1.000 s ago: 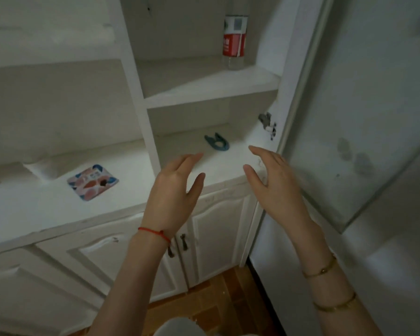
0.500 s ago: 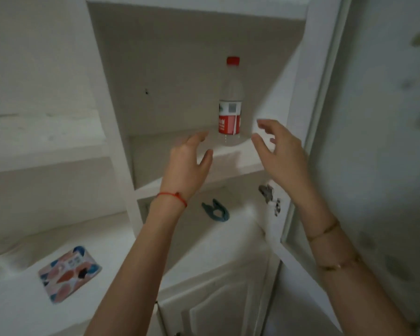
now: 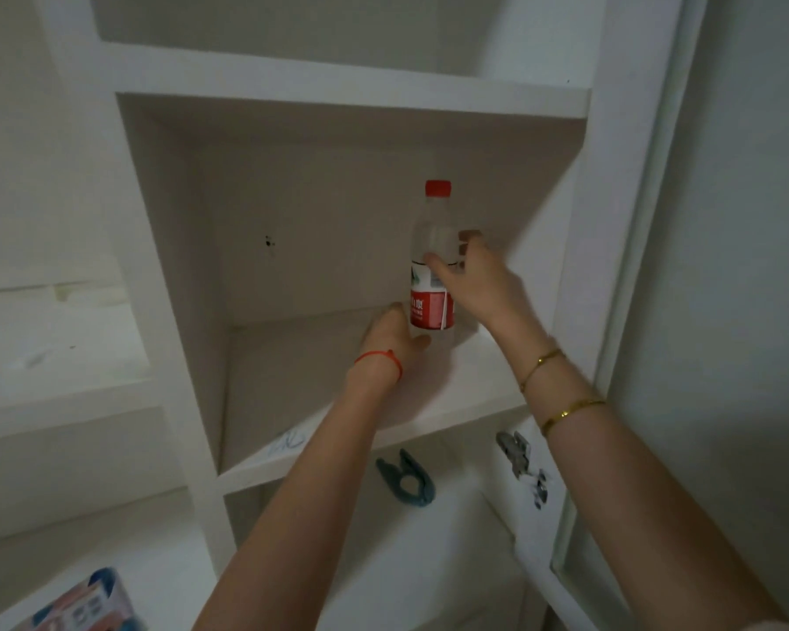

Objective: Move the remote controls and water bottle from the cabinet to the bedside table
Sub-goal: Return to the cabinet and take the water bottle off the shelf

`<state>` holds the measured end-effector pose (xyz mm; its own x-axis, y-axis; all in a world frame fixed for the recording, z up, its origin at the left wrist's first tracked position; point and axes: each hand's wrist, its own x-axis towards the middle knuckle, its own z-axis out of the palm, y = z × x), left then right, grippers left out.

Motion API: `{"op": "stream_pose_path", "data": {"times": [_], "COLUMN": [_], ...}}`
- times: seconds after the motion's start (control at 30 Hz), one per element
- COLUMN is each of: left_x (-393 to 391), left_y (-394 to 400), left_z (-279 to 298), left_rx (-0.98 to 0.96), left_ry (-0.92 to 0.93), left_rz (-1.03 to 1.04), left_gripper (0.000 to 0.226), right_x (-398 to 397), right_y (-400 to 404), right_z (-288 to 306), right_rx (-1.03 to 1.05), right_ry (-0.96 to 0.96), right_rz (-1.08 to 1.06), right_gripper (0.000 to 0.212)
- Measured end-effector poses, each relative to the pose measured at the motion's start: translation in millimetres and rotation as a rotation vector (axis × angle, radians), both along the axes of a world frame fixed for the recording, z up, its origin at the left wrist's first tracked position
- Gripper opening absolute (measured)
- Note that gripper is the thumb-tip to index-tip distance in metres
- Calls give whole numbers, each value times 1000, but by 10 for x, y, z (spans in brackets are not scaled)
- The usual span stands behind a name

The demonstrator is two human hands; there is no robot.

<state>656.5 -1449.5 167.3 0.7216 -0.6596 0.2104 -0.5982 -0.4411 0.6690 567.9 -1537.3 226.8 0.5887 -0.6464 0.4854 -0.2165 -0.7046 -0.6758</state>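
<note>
While the water bottle point(image 3: 431, 266) is being wrapped mid-body by the right hand point(image 3: 477, 284), fingers not fully closed, the base is being steadied by the half-open, empty left hand point(image 3: 390, 341); lift should be kept vertical w/ firm grip.

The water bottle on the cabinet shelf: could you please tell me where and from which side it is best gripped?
Grip the water bottle around its round middle, at the label's top, from the right: it stands upright near the right wall, where the right hand already wraps it.

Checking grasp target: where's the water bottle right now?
In the head view, the water bottle stands upright toward the right rear of the cabinet shelf, with the right hand on its middle and the left hand at its base.
</note>
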Motion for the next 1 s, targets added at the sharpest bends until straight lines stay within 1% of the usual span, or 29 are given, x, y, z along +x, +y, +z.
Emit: {"op": "stream_pose_path", "data": {"times": [0.07, 0.17, 0.3, 0.43, 0.5, 0.63, 0.7, 0.77, 0.87, 1.0], "left_x": [25, 45, 59, 42, 10, -243, -361, -452, -577, -787], "left_y": [-28, -46, -35, 65, 140, 431, 572, 686, 830, 1072], "left_z": [-30, -45, -40, -13, -3, 94, 87, 49, -53, -176], "left_rx": [-1, 5, 8, -30, -62, -206, -275, -316, -366, -394], "left_ry": [-10, -25, -19, 57, 144, 503, 650, 704, 754, 728], "left_rz": [-17, -44, -46, -72, -88, -206, -241, -236, -222, -198], "left_gripper": [60, 52, 55, 58, 56, 42, 51, 58, 52, 51], "right_x": [72, 142, 153, -18, -156, -363, -445, -540, -705, -904], "right_y": [-16, -34, -29, 14, 22, 108, 157, 243, 406, 644], "right_z": [-25, -60, -70, -73, -54, -30, -62, -106, -190, -248], "right_rx": [1, -11, 15, 41, 46, 146, 196, 193, 180, 128], "right_ry": [-38, -69, -122, -167, -168, -259, -294, -290, -287, -263], "right_rz": [-6, -35, -34, -17, -7, 100, 169, 208, 257, 290], "right_gripper": [64, 62, 55, 50, 44, 32, 22, 20, 25, 35]}}
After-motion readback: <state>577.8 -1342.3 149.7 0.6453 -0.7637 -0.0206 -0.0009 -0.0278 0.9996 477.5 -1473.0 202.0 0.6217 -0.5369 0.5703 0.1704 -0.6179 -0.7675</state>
